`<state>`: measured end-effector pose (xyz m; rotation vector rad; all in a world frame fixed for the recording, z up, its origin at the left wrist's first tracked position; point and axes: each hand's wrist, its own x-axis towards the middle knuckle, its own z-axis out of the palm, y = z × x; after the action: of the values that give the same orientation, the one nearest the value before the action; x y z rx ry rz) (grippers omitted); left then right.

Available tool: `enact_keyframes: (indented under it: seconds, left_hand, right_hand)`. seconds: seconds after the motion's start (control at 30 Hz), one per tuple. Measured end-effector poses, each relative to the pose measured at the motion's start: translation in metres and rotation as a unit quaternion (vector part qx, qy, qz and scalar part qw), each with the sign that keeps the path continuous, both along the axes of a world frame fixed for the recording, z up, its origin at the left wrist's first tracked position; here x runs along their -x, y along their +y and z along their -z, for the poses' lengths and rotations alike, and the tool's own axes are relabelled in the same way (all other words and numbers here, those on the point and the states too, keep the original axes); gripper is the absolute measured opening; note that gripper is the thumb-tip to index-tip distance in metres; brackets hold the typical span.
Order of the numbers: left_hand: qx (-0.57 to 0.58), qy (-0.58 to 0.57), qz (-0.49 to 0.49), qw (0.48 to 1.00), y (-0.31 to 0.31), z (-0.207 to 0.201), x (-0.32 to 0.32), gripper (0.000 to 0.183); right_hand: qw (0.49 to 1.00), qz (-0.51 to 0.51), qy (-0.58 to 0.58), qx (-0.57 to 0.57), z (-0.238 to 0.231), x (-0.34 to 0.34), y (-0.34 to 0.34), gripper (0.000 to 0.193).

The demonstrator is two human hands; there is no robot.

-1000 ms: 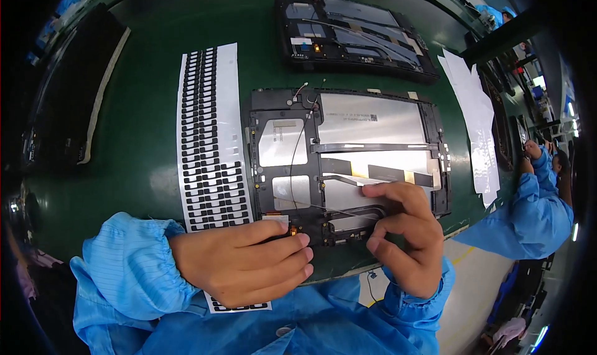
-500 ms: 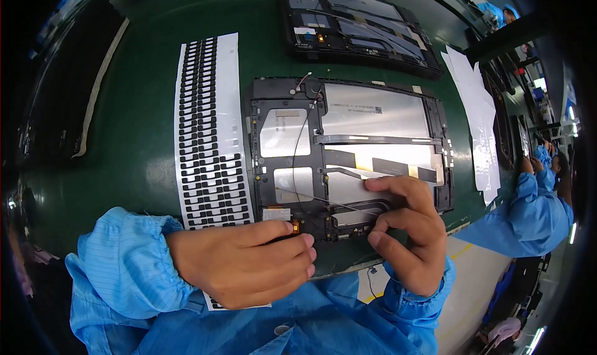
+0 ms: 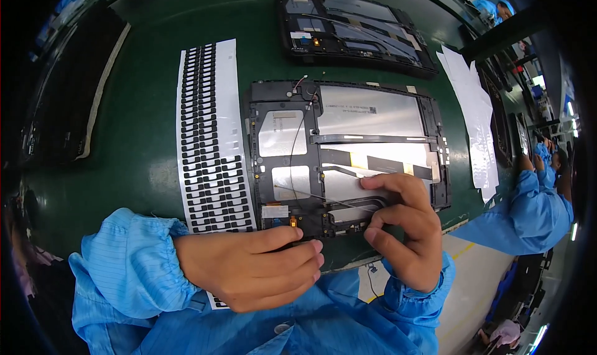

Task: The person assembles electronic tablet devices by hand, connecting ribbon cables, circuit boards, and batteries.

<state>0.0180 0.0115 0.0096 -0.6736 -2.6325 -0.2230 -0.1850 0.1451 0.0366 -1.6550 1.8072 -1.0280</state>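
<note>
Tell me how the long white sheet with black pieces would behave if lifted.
The white sheet would probably sag if lifted by one end, being long and apparently thin. It looks light for its size, flat and paper-like. The black pieces seem likely to stay on, lying in even rows.

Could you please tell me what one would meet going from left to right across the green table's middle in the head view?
Black slab → sheet of black stickers → opened flat device → white sheets.
</note>
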Motion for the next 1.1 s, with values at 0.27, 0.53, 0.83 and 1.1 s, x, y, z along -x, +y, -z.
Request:
enact_keyframes:
  seconds: [0.27,0.53,0.83,1.1]
  left_hand:
    - [0.014,0.007,-0.077,0.997,0.015,0.009,0.024,0.022]
    - [-0.017,0.006,-0.092,0.996,0.015,0.010,0.022,0.021]
    - [0.024,0.007,-0.092,0.995,0.014,0.009,0.022,0.025]
    - [0.056,0.008,-0.116,0.992,0.018,0.011,0.024,0.028]
  right_hand:
    - [0.999,0.007,0.039,-0.001,-0.001,0.002,0.003,0.010]
    - [0.999,0.008,0.009,0.047,0.001,0.001,0.008,0.020]
    - [0.980,0.015,0.169,0.099,0.006,-0.005,0.009,0.021]
    - [0.906,0.011,0.385,0.172,0.015,-0.024,0.017,0.018]
